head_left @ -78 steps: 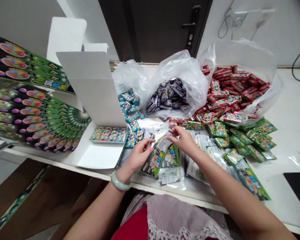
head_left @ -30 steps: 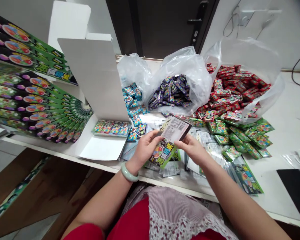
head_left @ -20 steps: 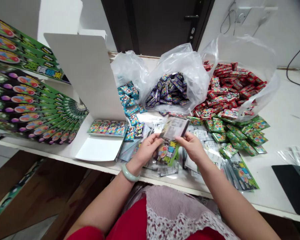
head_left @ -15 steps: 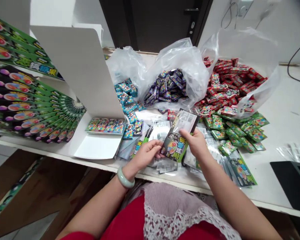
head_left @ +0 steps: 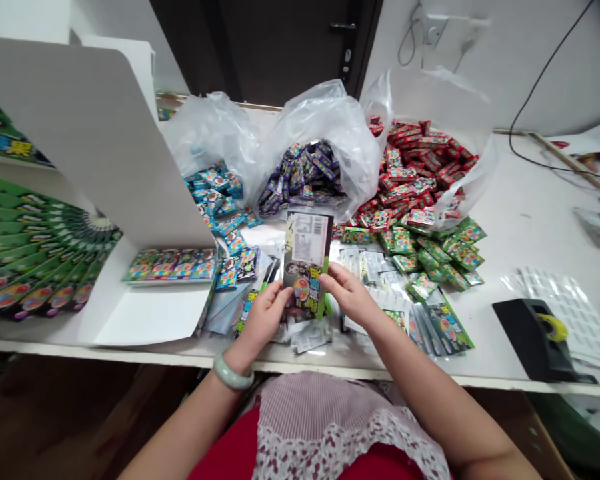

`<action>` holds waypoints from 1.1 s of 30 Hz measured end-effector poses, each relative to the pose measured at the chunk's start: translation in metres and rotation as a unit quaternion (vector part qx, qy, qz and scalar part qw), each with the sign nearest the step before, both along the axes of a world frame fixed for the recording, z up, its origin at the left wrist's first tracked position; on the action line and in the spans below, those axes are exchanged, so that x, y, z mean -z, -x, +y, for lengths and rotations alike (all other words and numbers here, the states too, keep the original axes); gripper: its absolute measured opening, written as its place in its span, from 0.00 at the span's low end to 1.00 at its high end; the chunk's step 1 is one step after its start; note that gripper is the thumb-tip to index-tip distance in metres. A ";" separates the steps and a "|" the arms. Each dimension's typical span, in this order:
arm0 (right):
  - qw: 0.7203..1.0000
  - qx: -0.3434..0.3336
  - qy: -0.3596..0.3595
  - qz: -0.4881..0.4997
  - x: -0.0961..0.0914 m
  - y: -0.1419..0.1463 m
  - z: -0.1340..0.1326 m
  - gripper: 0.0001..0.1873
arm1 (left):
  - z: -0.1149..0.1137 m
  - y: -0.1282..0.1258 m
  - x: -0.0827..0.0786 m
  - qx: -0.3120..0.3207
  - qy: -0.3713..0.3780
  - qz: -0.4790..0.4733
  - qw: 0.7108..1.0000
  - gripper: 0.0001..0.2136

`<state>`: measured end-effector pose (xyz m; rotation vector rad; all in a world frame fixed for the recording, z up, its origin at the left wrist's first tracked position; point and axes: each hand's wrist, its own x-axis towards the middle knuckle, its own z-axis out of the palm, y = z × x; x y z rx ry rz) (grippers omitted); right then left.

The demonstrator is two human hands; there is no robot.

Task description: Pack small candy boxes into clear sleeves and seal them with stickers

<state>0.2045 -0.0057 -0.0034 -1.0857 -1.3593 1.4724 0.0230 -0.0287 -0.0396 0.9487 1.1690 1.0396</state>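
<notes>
Far left, fanned green printed cards (head_left: 25, 247) are lying in a stack, next to a white folding carton (head_left: 95, 147) that is standing open with a row of multicolour candy packs (head_left: 170, 265) in its base. Just right of it, blue candy packs (head_left: 213, 190) are spilling from a clear poly bag (head_left: 207, 133).

Center: the left hand (head_left: 265, 313), jade bangle (head_left: 233, 373) on its wrist, is grasping the lower left edge of a green printed foil packet (head_left: 307, 263), fingers closed on it, not clenched hard. The right hand (head_left: 347, 297) is grasping the packet's right edge the same way, its fingers (head_left: 337, 280) pressing on the printed face. The packet is standing upright between the hands, white barcode panel on top, above loose clear sachets (head_left: 310, 340) on the table.

Change: the packet has swung from tilted to upright, barcode panel now square to the head camera. The view has also shifted, showing more of the table's right side.

Right: purple candy packs (head_left: 300, 180) are sitting in a second bag, then a red candy pack heap (head_left: 410, 167), green candy packs (head_left: 430, 257), a black tape dispenser (head_left: 535, 327) and a sheet of white labels (head_left: 555, 313).
</notes>
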 end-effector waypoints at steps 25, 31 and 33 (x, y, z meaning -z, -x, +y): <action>0.997 0.010 0.076 0.015 0.011 -0.011 -0.025 0.15 | 0.017 -0.013 -0.021 -0.045 -0.032 -0.177 0.983 0.14; 0.997 0.049 0.060 -0.022 0.007 -0.013 -0.015 0.12 | 0.010 -0.017 -0.015 -0.038 0.033 -0.218 0.975 0.14; 0.996 0.019 0.084 -0.006 0.014 -0.015 -0.021 0.13 | 0.012 -0.016 -0.013 -0.064 0.022 -0.212 0.975 0.14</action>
